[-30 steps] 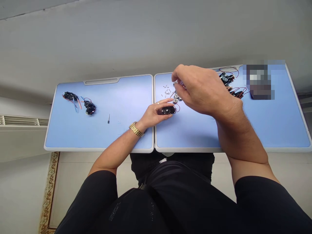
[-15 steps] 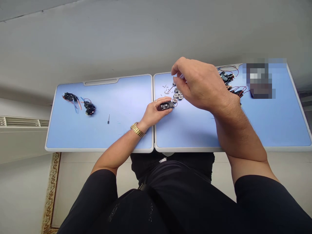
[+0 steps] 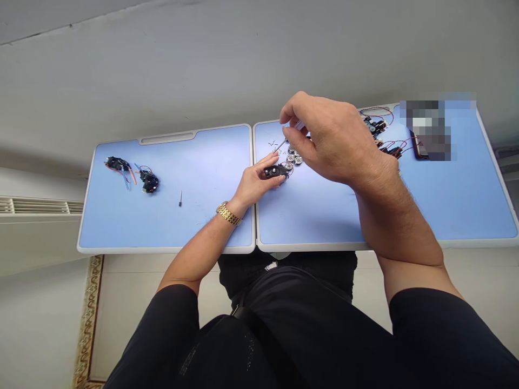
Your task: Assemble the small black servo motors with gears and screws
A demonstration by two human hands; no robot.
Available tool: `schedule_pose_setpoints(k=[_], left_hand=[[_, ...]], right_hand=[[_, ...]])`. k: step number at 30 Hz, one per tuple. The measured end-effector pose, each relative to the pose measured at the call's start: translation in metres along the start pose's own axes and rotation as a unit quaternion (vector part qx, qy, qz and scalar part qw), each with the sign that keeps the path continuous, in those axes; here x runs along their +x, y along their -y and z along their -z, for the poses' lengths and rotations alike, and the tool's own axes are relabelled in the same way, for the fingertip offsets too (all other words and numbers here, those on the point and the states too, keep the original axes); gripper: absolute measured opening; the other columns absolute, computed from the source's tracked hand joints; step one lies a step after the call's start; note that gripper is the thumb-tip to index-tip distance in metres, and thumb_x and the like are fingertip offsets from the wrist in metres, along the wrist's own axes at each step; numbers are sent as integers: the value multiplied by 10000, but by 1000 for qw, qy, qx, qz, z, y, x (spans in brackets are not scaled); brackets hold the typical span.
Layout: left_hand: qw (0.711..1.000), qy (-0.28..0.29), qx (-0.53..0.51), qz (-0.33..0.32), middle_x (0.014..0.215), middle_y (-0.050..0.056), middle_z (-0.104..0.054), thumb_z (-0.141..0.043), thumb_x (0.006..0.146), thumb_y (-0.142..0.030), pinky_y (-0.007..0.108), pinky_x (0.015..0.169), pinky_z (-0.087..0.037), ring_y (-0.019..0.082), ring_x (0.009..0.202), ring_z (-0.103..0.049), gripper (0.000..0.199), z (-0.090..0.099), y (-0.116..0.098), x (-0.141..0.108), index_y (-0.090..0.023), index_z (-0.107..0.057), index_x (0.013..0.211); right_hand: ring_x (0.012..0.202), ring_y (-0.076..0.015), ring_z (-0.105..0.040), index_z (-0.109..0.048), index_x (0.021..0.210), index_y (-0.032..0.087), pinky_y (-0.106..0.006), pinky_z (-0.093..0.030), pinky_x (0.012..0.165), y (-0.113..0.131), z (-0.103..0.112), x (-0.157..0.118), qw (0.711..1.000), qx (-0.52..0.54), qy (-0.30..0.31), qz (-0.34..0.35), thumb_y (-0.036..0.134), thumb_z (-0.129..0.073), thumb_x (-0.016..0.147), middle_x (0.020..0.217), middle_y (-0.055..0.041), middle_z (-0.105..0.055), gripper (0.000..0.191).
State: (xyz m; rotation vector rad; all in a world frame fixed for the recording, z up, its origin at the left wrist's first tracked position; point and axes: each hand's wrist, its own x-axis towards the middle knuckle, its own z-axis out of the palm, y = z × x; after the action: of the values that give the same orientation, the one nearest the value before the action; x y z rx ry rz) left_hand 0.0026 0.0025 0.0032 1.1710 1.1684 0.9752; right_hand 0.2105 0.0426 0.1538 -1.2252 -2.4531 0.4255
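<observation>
Between the thumb and fingers of my left hand (image 3: 253, 186) is a black plastic housing (image 3: 273, 171), held just above or on the table right of the seam; I cannot tell which. Its near end sits beside several round silver metal parts (image 3: 298, 160). My right hand (image 3: 328, 135) pinches a thin screwdriver (image 3: 281, 145), whose handle is mostly hidden by the fingers. The shaft slants down and left, its tip close to my left fingertips and to the small loose screws (image 3: 272, 143).
Black wired assemblies (image 3: 375, 127) lie beyond my right wrist, near a partly blurred dark device (image 3: 421, 146). On the left table half are two more wired assemblies (image 3: 149, 181) and a small dark-handled tool (image 3: 180, 199). A seam (image 3: 255, 216) divides the blue tabletop (image 3: 211, 162).
My left hand has tilted the black housing, and its fingers have shifted slightly up and left. The screwdriver tip has moved a little left, closer to those fingertips.
</observation>
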Motion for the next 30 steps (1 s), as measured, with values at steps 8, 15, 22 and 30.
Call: schedule_pose_setpoints(k=[8,15,22,30], left_hand=[[997,3,-20,74,1521,148,-736,-962,789,-274,353,765,-732,239,1061,-800,767,3,-6,9,-223,-735,1520],[998,7,-19,67,1604,146,-680,-974,771,-304,384,813,-734,286,1154,-798,769,3,-6,11,-238,-749,1504],[997,21,19,-66,1459,108,-790,-999,797,-420,511,1263,-565,310,1399,-734,611,10,6,-4,-255,-829,1360],[986,20,52,-156,1332,70,-845,-964,839,-495,442,1183,-620,269,1257,-802,580,13,13,-10,-292,-830,1365]], right_hand=[[1098,-339,-706,-658,1313,263,-484,-474,930,0,-1,1,1000,4,-2,2,323,-405,1088,1227,-158,-787,344],[1176,-355,-700,-648,1354,340,-491,-495,910,-1,2,-3,1000,13,7,-6,324,-378,1114,1271,-116,-803,361],[980,-318,-720,-683,1228,265,-454,-475,875,1,4,-4,1000,6,17,-13,350,-505,1099,1110,-121,-818,236],[839,-270,-661,-731,1126,271,-386,-397,765,2,1,-11,998,18,42,35,368,-530,1087,948,-59,-780,226]])
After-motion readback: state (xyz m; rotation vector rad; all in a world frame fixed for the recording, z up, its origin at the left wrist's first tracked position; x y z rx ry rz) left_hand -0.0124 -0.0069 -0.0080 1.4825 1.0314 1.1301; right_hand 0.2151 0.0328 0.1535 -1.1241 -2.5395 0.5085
